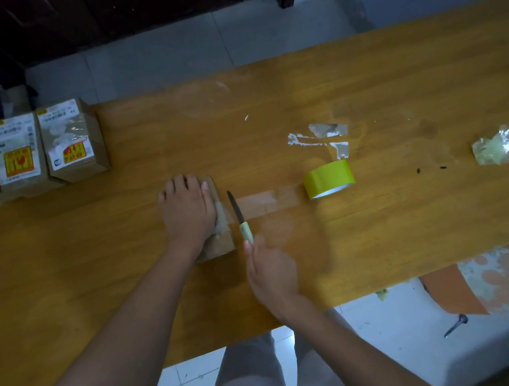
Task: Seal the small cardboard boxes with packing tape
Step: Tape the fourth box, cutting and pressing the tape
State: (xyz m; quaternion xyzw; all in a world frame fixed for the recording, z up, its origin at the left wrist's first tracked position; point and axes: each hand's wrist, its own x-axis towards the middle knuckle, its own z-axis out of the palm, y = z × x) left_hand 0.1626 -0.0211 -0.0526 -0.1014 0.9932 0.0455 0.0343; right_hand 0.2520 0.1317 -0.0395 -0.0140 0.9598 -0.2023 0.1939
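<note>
I count four small cardboard boxes: three labelled boxes (19,152) stand in a row at the far left corner of the wooden table (412,220), touching side by side, and one box (221,244) lies near the table's middle. There is one roll of yellow-green packing tape (329,179), one knife (239,217), and one crumpled wad of clear plastic (498,146) well to the right.

My left hand (187,209) lies flat on top of the middle box, fingers straight and together, pressing it down. My right hand (270,273) grips the knife by its pale green handle, fingers curled round it, the dark blade pointing away from me just beside the box's right edge. A clear tape strip (267,200) runs from the box across the table to the roll, and the blade lies across it.

Beyond the roll, torn tape scraps (320,137) are stuck to the table. Nothing lies between the blade and the strip.
</note>
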